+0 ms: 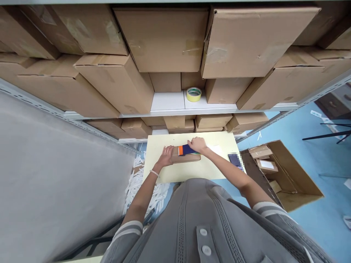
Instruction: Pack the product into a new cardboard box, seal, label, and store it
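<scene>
A small cardboard box [186,158] lies on the pale yellow tabletop [208,170] in front of me. At its left end, my left hand [165,157] grips the box, with the fingers over the top edge. My right hand [199,144] is closed around a dark blue tape dispenser [187,149] with an orange end, held against the top of the box. A bit of green shows under the dispenser, perhaps part of a tape roll. Much of the box's top is hidden by the dispenser and my hands.
Shelves ahead hold many cardboard boxes [161,40] and a yellow tape roll [193,94]. A dark phone-like object [235,160] lies at the table's right side. An open carton [298,175] with smaller boxes stands right; paper strips [134,193] litter the floor left.
</scene>
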`<action>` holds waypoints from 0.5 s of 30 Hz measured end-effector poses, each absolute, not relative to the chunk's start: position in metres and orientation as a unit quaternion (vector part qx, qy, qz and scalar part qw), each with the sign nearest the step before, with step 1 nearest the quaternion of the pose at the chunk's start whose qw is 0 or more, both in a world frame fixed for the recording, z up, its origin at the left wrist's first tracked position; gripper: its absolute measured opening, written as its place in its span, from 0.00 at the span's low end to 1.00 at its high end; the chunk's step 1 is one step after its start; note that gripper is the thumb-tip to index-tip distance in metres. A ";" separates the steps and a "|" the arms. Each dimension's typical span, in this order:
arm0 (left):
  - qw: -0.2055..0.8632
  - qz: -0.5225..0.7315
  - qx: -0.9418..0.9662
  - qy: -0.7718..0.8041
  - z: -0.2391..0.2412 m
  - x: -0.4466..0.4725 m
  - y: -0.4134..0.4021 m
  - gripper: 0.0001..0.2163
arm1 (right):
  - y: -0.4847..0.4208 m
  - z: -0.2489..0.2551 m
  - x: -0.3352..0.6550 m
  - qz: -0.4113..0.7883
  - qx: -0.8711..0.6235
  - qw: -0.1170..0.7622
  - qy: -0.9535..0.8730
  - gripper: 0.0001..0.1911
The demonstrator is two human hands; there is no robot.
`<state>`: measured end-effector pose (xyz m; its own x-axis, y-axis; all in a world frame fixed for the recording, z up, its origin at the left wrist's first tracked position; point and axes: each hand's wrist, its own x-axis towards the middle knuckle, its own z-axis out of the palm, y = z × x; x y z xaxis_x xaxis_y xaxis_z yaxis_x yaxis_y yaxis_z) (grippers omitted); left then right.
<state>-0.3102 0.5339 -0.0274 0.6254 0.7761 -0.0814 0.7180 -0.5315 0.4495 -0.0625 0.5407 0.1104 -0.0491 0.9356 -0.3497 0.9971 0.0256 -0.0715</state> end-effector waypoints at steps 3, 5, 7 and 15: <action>0.229 0.061 0.872 0.428 -0.027 -0.312 0.537 0.49 | 0.536 0.115 0.000 -0.130 0.704 0.115 0.689 0.33; 0.228 0.062 0.873 0.427 -0.028 -0.312 0.537 0.48 | 0.528 0.115 0.043 -0.116 0.717 0.128 0.675 0.33; 0.228 0.062 0.873 0.427 -0.028 -0.311 0.537 0.49 | 0.517 0.112 0.080 -0.111 0.730 0.147 0.658 0.32; 0.226 0.048 0.874 0.427 -0.026 -0.302 0.537 0.49 | 0.502 0.078 0.097 -0.136 0.731 0.190 0.641 0.28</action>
